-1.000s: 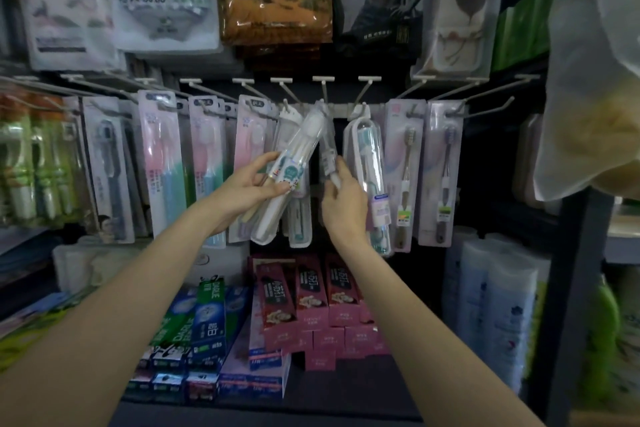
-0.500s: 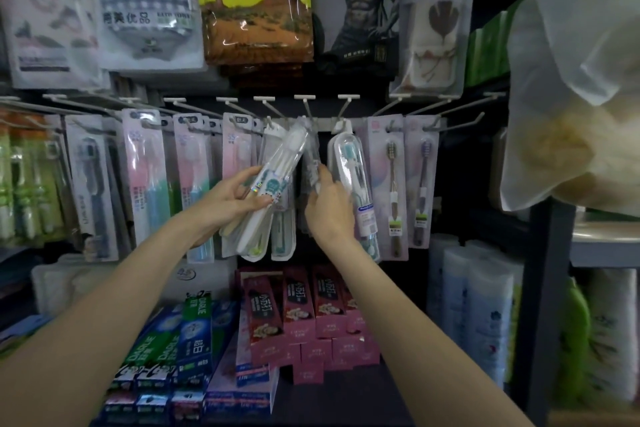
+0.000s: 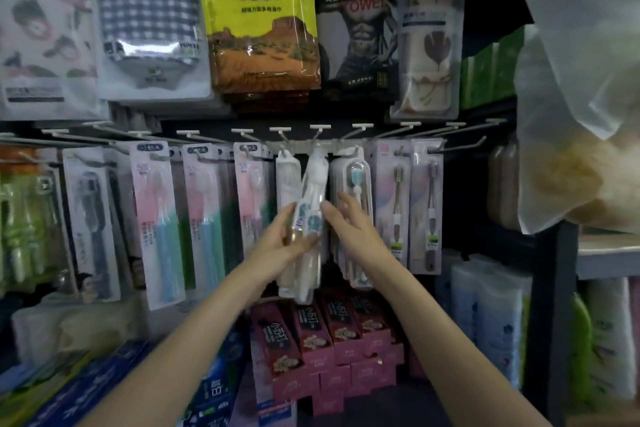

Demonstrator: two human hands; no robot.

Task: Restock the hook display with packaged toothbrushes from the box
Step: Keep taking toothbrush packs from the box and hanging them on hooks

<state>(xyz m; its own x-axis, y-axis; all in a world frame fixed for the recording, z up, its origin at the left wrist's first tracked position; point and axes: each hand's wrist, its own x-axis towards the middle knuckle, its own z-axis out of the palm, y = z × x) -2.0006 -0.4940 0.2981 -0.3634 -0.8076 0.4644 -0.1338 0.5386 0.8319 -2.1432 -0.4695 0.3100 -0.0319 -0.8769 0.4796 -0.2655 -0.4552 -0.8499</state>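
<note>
Fingers of the left hand (image 3: pixel 277 246) curl around the lower half of a clear toothbrush pack (image 3: pixel 309 215), thumb on its near face. Fingers of the right hand (image 3: pixel 349 222) lie fairly straight, their tips touching the right edge of the same pack; nothing is grasped by this hand. The pack hangs tilted, its top at a hook (image 3: pixel 320 135) in the middle of the hook row, its bottom swung slightly left; whether the top is fully threaded onto the hook cannot be told. Just left of it hangs a white pack (image 3: pixel 287 180); just right, a clear case with a teal-headed brush (image 3: pixel 356 184). Farther right hang two carded brushes (image 3: pixel 412 204); farther left, pink and blue carded brushes (image 3: pixel 157 218). Above the hooks hang towel packs, among them a yellow bag (image 3: pixel 259 14). Below, red toothpaste boxes (image 3: pixel 322 340) stand on the shelf. A pale plastic bag (image 3: pixel 581 87) hangs at the upper right.
</note>
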